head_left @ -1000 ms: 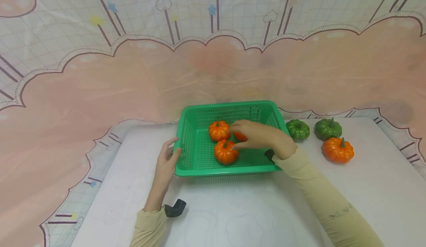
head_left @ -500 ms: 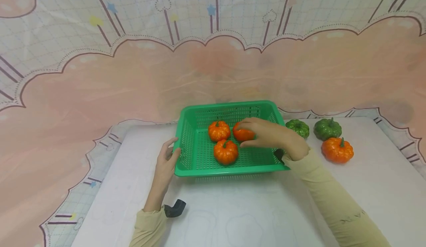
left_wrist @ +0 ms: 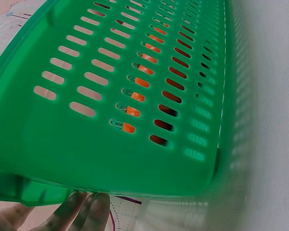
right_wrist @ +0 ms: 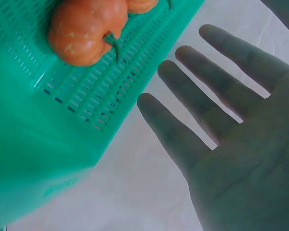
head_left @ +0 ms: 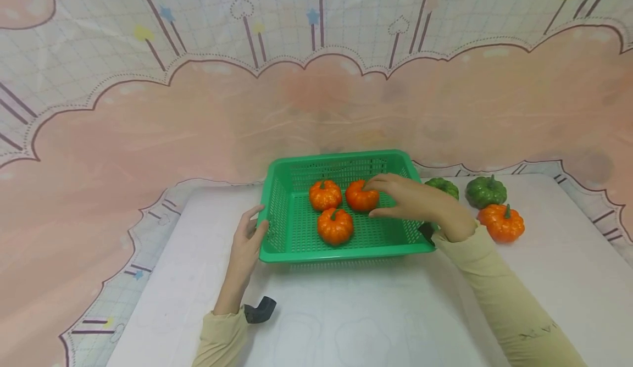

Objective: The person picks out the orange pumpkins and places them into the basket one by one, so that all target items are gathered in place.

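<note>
A green plastic basket [head_left: 346, 256] with slotted walls holds three small orange pumpkins: one at the back left [head_left: 325, 195], one at the back right [head_left: 362, 196] and one in front [head_left: 335, 227]. My left hand [head_left: 244, 246] touches the basket's left rim; in the left wrist view its fingertips [left_wrist: 98, 211] rest against the outside of the basket. My right hand [head_left: 407, 198] is over the basket's right side, just right of the back-right pumpkin. In the right wrist view its fingers [right_wrist: 212, 82] are extended and spread, with nothing in them.
Right of the basket on the white table [head_left: 346, 312] are two green pumpkins, one partly hidden [head_left: 442, 186] by my right arm and one farther right [head_left: 486, 191]. An orange pumpkin [head_left: 501, 223] sits in front of them. A patterned cloth [head_left: 222, 120] hangs behind.
My right hand has moved right, away from the pumpkins in the basket, uncovering the back-right one. The left hand and the basket have stayed in place.
</note>
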Motion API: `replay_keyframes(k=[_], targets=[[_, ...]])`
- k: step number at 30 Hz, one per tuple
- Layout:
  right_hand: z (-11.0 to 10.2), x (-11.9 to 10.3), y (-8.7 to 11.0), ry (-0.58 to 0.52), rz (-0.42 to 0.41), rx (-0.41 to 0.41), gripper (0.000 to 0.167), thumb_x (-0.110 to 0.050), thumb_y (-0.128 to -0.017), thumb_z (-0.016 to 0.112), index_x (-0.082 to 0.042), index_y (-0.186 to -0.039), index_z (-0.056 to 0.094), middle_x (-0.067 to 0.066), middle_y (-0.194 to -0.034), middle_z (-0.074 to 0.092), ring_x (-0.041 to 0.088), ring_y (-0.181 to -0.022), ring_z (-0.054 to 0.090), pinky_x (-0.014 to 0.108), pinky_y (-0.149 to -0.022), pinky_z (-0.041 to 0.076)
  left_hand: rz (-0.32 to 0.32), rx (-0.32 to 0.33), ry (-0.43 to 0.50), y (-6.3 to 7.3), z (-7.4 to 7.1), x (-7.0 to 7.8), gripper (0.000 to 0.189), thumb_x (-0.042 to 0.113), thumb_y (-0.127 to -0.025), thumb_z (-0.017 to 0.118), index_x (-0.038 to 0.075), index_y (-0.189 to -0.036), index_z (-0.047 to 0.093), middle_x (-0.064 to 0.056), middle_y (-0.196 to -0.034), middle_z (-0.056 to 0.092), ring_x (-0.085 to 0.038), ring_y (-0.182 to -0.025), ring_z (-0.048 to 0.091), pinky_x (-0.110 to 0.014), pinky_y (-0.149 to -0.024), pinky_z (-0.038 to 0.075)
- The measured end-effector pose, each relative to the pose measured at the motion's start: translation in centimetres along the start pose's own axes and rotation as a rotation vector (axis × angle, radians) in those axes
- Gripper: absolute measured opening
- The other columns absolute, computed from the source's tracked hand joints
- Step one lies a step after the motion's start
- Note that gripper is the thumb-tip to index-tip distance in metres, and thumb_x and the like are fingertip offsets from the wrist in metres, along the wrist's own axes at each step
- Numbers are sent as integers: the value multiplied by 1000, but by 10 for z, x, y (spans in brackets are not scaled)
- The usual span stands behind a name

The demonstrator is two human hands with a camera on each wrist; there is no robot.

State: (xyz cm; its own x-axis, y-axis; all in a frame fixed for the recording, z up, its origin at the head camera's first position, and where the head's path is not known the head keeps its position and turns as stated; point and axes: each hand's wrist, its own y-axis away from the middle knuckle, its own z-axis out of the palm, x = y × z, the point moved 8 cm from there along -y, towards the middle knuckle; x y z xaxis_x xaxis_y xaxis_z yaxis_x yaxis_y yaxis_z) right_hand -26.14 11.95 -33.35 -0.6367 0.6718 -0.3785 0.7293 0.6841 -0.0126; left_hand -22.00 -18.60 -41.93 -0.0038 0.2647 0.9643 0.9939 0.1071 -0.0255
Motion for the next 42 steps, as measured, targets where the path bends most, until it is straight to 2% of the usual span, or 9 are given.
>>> replay_keyframes(k=[16, 25, 33, 38, 42], targets=[[-8, 16, 21, -14, 47, 26, 59, -39, -93, 70, -6, -139, 55, 17, -147, 49, 38, -137, 43, 58, -109, 40, 4, 6, -3, 0, -1, -1, 46, 31, -105, 49, 19, -149, 40, -21, -132, 57, -37, -112, 64, -24, -78, 58], [-10, 25, 29, 8, 75, 43, 63, -50, -92, 67, -9, -139, 55, 13, -146, 50, 34, -136, 45, 54, -109, 42, 1, 4, 2, 0, -1, -1, 46, 32, -106, 49, 20, -149, 40, -21, -132, 57, -36, -112, 64, -24, -78, 58], [-10, 34, 39, 16, 102, 63, 59, -42, -93, 70, -9, -139, 55, 14, -146, 50, 37, -136, 44, 56, -108, 41, -2, 4, 7, 0, -1, -1, 46, 33, -105, 49, 19, -149, 40, -20, -131, 57, -36, -112, 64, -25, -78, 58], [-9, 40, 47, -15, 112, 75, 56, -35, -93, 71, -9, -140, 54, 14, -147, 49, 37, -137, 43, 58, -109, 39, 1, -1, 14, 0, 0, -1, 46, 34, -105, 49, 20, -149, 40, -20, -132, 57, -36, -112, 64, -25, -79, 59], [-9, 45, 52, -31, 119, 83, 57, -37, -93, 71, -9, -140, 54, 14, -146, 51, 37, -136, 44, 58, -109, 39, 4, -1, 14, 1, 0, -2, 47, 34, -105, 49, 20, -149, 40, -20, -132, 57, -36, -113, 64, -26, -79, 59]])
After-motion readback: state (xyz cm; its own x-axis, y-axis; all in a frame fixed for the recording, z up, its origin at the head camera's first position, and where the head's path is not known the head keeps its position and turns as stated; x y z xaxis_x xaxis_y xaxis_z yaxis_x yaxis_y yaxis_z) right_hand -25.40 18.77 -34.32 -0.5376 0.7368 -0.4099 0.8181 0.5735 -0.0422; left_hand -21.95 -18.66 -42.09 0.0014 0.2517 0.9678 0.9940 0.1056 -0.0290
